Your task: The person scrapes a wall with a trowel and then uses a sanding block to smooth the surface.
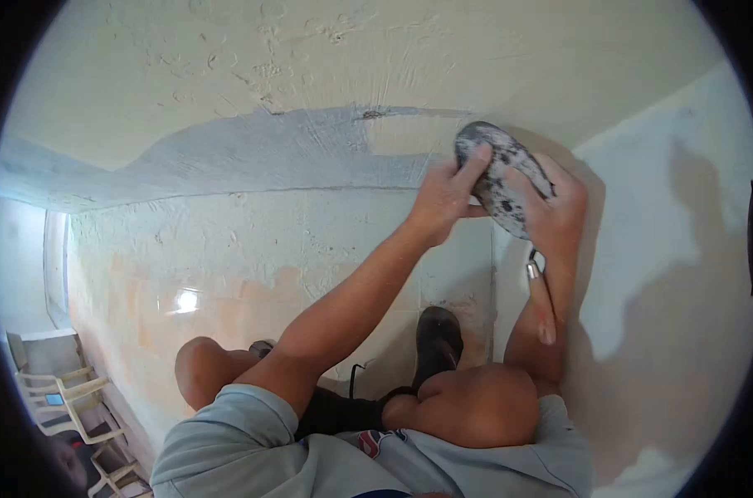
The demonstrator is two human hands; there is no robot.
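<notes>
My left hand (449, 199) grips a dark oval slab (507, 199) smeared with white, its thumb lying on the face near the upper left edge. At the slab's right side is my right hand (555, 203), its fingers over the same face and slightly blurred. A tool with a wooden handle (542, 311) and a metal neck hangs below the slab, alongside my right forearm. Where its upper end goes is hidden. The slab is tilted, close to the wall.
A cream wall (268, 66) with rough patches and a grey band (252, 153) spans the top. A pale wall (667, 249) stands at the right. My knees and a dark boot (438, 336) are below. White plastic chairs (82, 390) stand lower left.
</notes>
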